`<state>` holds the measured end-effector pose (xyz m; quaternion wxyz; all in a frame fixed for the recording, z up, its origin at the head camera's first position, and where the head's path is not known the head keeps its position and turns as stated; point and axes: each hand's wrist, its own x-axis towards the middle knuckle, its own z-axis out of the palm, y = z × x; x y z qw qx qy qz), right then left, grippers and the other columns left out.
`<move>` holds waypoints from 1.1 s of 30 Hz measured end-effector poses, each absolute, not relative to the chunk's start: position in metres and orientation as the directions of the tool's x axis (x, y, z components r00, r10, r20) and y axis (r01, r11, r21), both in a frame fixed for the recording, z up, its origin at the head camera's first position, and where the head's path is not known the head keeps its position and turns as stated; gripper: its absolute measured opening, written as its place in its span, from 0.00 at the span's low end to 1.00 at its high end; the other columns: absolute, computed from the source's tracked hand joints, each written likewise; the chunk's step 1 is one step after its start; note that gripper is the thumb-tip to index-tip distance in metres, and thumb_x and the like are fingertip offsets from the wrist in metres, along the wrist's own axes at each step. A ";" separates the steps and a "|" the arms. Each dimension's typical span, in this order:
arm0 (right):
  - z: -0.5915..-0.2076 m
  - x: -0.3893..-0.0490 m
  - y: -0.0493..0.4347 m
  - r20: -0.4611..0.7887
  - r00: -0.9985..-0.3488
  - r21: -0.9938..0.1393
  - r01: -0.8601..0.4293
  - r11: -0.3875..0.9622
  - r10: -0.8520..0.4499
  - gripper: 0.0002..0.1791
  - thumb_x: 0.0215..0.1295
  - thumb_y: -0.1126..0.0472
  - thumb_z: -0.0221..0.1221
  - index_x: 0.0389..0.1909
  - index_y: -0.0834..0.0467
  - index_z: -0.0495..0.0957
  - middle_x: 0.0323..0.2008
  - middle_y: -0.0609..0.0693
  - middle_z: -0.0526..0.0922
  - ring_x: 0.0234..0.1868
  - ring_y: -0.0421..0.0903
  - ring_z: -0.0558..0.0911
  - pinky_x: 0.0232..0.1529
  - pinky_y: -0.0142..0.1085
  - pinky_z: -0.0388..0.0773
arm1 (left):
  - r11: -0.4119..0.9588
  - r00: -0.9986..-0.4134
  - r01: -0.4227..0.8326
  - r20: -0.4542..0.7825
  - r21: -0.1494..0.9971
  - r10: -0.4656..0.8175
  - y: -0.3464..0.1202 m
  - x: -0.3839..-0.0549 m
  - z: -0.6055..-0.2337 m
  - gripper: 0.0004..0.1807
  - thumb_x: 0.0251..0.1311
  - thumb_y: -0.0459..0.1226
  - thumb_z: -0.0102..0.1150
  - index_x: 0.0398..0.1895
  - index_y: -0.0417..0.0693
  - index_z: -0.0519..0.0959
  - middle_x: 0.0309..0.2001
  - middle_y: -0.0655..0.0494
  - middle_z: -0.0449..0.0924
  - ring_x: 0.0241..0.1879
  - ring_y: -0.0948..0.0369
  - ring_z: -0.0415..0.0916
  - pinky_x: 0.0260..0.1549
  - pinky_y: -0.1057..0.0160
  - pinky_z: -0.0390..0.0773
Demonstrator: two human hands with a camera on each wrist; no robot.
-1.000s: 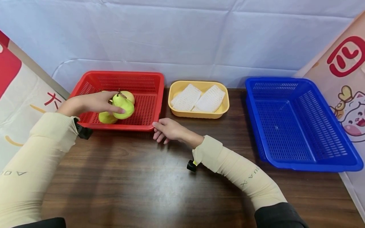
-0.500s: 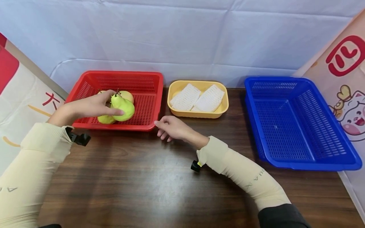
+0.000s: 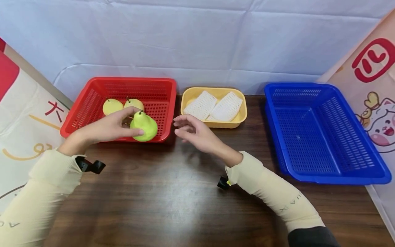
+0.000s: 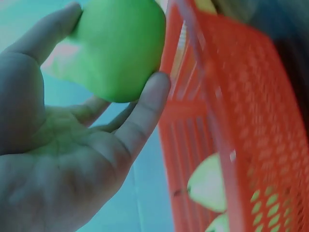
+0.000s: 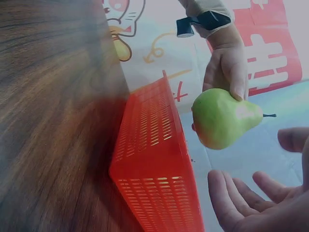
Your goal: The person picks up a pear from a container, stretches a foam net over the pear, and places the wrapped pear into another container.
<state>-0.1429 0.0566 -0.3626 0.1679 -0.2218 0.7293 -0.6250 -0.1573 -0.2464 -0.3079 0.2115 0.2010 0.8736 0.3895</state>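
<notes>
My left hand (image 3: 115, 127) grips a green pear (image 3: 144, 127) between thumb and fingers, over the front rim of the red basket (image 3: 92, 81). In the left wrist view the fingertips and thumb press on the sides of the pear (image 4: 120, 48). Its stem points sideways in the right wrist view, where the pear (image 5: 222, 118) shows above the basket's rim. Two paler pears (image 3: 112, 106) lie inside the basket, behind my left hand. To the right of the held pear, my right hand (image 3: 200, 133) hangs over the table with fingers loosely spread, holding nothing.
A small yellow tray (image 3: 216, 125) with two white foam net sleeves (image 3: 201, 105) stands behind my right hand. At the right sits a large blue basket (image 3: 308, 137). The brown wooden table (image 3: 172, 202) runs back to a pale cloth wall (image 3: 197, 41).
My left hand has lifted the green pear from over the basket's middle towards me and to the right. My right hand has moved off the basket's corner to the right, its fingers opening.
</notes>
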 end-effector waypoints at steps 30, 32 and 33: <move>-0.372 -0.105 0.099 0.185 -0.802 -0.939 -0.315 0.139 -0.567 0.43 0.60 0.71 0.70 0.76 0.62 0.62 0.74 0.57 0.66 0.70 0.52 0.70 0.59 0.37 0.79 | 0.439 -0.901 0.213 0.001 0.873 0.434 -0.137 -0.104 -0.342 0.34 0.54 0.36 0.78 0.63 0.39 0.72 0.57 0.47 0.77 0.48 0.53 0.81 0.43 0.63 0.85; -0.374 -0.104 0.101 0.185 -0.813 -0.938 -0.314 0.149 -0.552 0.42 0.60 0.71 0.70 0.75 0.62 0.64 0.72 0.58 0.67 0.67 0.53 0.72 0.59 0.37 0.80 | 0.414 -0.898 0.220 0.017 0.883 0.441 -0.133 -0.103 -0.344 0.35 0.53 0.34 0.78 0.63 0.39 0.72 0.58 0.46 0.77 0.47 0.52 0.81 0.43 0.64 0.85; -0.374 -0.103 0.103 0.183 -0.818 -0.939 -0.310 0.148 -0.546 0.42 0.60 0.72 0.70 0.75 0.62 0.64 0.72 0.58 0.68 0.67 0.53 0.72 0.59 0.37 0.80 | 0.406 -0.895 0.225 0.023 0.886 0.446 -0.132 -0.103 -0.345 0.36 0.53 0.33 0.78 0.64 0.39 0.72 0.59 0.46 0.76 0.48 0.52 0.81 0.44 0.64 0.85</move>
